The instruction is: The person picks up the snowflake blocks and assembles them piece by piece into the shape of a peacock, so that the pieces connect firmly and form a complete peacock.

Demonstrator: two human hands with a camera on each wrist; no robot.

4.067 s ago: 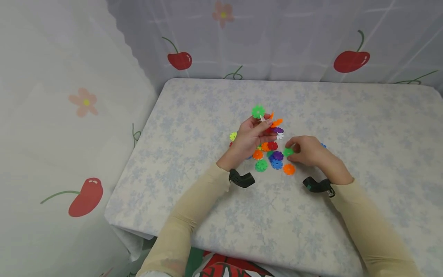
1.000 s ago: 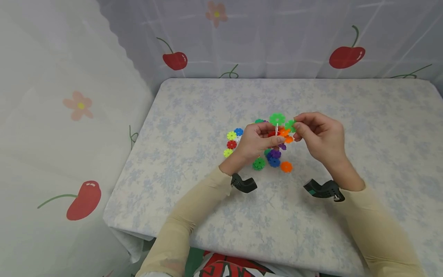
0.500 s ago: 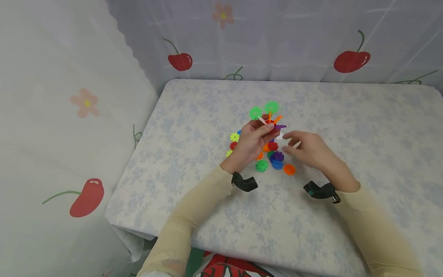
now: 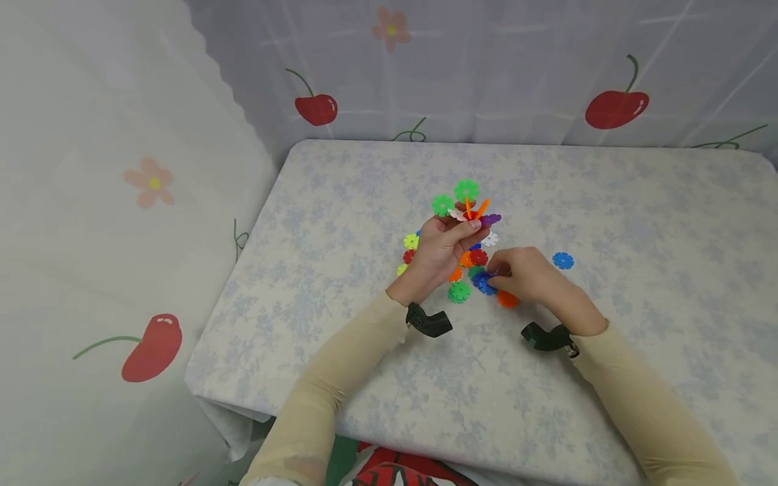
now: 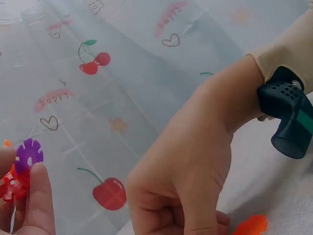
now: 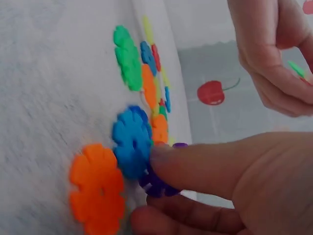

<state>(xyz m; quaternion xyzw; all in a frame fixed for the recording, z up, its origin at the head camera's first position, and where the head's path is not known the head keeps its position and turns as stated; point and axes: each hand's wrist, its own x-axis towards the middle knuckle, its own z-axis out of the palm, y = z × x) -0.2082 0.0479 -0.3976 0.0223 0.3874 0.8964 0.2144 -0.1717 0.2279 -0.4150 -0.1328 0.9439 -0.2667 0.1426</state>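
Observation:
My left hand (image 4: 437, 253) holds up a cluster of joined notched plastic discs between thumb and fingers. In it are a red disc (image 4: 471, 216), a purple disc (image 4: 491, 219), orange discs (image 4: 483, 208), a white disc (image 4: 457, 214) and two green discs (image 4: 467, 190) on top. My right hand (image 4: 525, 273) is down at the loose pile. In the right wrist view its thumb and fingers pinch a dark purple disc (image 6: 157, 185), partly hidden, against a blue disc (image 6: 131, 142). An orange disc (image 6: 98, 191) lies just beside.
Loose discs lie under and around my left hand: yellow (image 4: 411, 241), green (image 4: 459, 292), red (image 4: 479, 257) and white (image 4: 489, 239). Another blue disc (image 4: 563, 260) sits apart, right of my right hand. A patterned cloth covers the table (image 4: 352, 202); a cherry-print curtain (image 4: 486, 81) hangs behind.
My right hand picked up a green disc and brought it to the cluster, which now carries two green discs. It then let go and came down to the purple disc in the pile.

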